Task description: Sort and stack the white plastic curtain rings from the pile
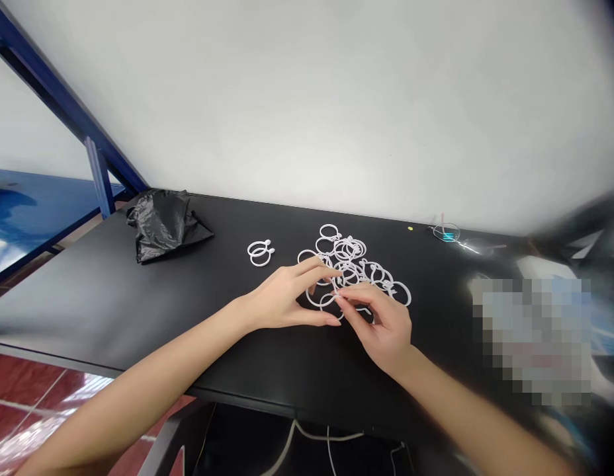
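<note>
A loose pile of white curtain rings [350, 250], each with a small knob or eyelet, lies on the black table. My right hand [386, 324] is closed at the front of the pile, thumb and index finger pinching the edge of a white curtain ring [314, 303]. From the left, my left hand [290, 295] reaches around that same ring with thumb and index finger spread apart. Its other fingers are partly hidden behind the ring. Two more curtain rings [260, 254] lie overlapping to the left, away from the pile.
A crumpled black plastic bag [163, 225] sits at the table's back left. Clear wrapping with a teal piece [448, 236] and a blurred pale packet [535, 337] are on the right. The white wall [307, 112] borders the back; cables [292, 436] hang below the front edge.
</note>
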Motion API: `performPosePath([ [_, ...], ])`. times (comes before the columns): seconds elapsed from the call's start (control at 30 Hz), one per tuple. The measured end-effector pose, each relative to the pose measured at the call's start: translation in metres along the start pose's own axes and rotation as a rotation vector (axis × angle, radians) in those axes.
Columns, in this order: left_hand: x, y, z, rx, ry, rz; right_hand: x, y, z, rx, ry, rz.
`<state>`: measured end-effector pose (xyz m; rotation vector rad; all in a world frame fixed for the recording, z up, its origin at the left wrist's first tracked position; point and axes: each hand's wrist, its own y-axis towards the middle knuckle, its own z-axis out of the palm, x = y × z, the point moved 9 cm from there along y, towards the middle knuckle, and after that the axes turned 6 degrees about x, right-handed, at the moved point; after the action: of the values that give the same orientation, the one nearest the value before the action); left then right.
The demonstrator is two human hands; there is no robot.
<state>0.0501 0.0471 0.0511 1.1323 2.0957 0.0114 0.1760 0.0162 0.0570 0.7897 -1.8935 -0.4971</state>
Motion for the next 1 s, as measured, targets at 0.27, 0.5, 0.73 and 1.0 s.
performPosePath([
  [0.27,0.0032,0.0002,0.0016,-0.018,-0.004,-0.062,0.0045,0.0060,0.0011,0.052,0.014,-0.047],
  [0.5,0.0064,-0.0005,0.0079,0.028,-0.061,-0.114,0.0038,0.0052,-0.0003,0.041,0.022,-0.045],
  [0.73,0.0053,-0.0010,0.0083,0.041,-0.062,-0.111,0.0073,0.0064,-0.0017,0.029,0.037,-0.061],
  [1.0,0.0047,-0.0010,0.0096,0.052,-0.043,-0.125,0.0082,0.0054,-0.0017,0.024,0.035,-0.065],
])
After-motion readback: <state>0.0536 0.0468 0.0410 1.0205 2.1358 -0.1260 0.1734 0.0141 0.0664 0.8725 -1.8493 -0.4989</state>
